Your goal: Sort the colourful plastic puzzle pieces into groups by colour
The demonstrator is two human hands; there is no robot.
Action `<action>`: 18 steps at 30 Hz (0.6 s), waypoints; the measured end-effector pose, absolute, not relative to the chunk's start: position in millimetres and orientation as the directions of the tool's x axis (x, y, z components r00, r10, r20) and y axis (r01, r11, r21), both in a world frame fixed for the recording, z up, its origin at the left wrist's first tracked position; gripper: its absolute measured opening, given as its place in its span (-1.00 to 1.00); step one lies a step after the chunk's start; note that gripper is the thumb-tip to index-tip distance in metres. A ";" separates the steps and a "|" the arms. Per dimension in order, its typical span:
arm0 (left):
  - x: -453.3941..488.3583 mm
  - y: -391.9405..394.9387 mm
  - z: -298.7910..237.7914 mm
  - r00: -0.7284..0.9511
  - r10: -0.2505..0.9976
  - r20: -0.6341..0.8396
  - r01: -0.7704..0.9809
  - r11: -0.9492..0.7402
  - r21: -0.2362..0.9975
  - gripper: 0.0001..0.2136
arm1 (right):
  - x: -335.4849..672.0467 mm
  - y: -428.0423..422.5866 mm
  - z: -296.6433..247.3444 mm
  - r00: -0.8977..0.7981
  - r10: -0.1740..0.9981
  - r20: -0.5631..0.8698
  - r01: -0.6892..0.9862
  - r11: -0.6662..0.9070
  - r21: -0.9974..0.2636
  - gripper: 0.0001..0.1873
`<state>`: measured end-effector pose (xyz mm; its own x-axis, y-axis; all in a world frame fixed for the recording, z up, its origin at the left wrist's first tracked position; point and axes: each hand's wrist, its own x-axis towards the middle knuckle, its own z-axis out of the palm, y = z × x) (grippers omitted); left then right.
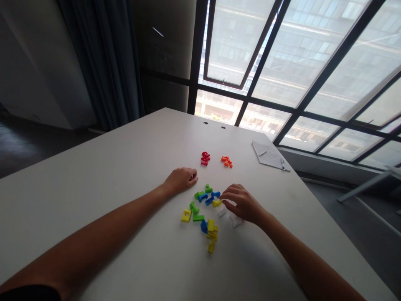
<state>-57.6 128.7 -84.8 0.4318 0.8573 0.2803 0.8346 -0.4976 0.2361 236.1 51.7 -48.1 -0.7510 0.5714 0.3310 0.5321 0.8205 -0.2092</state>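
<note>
A scatter of small plastic blocks lies on the white table (94, 188): green, blue and yellow pieces (202, 211) in the middle, a red pile (205, 158) and an orange pile (227, 161) farther back. My left hand (181, 179) rests on the table as a loose fist just left of the blocks, and what it holds, if anything, is hidden. My right hand (241, 203) hovers at the right of the scatter, fingertips pinched at a yellow block (216, 203). White pieces (236, 220) lie under and beside that hand.
A sheet of paper (268, 155) with a pen (282, 164) lies near the table's far right edge. Two cable holes (214, 125) sit at the back. Large windows stand behind the table and a dark curtain (103, 62) hangs at the left.
</note>
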 end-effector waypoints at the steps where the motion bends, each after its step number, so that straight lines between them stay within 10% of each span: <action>1: -57.7 128.8 -85.1 0.433 0.857 0.279 0.835 -0.498 0.235 -0.75 | 232.9 49.2 -47.2 -0.764 0.563 0.315 0.520 0.826 -0.217 -0.84; 18: -58.3 130.3 -86.1 0.426 0.862 0.275 0.830 -0.493 0.260 -0.77 | 242.8 61.1 -48.5 -0.641 0.723 0.257 0.618 0.685 -0.385 -0.91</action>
<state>-58.3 130.3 -86.1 0.4260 0.8619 0.2750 0.8301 -0.4932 0.2600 242.8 61.1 -48.5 -0.6413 0.7230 0.2570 0.6184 0.6853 -0.3846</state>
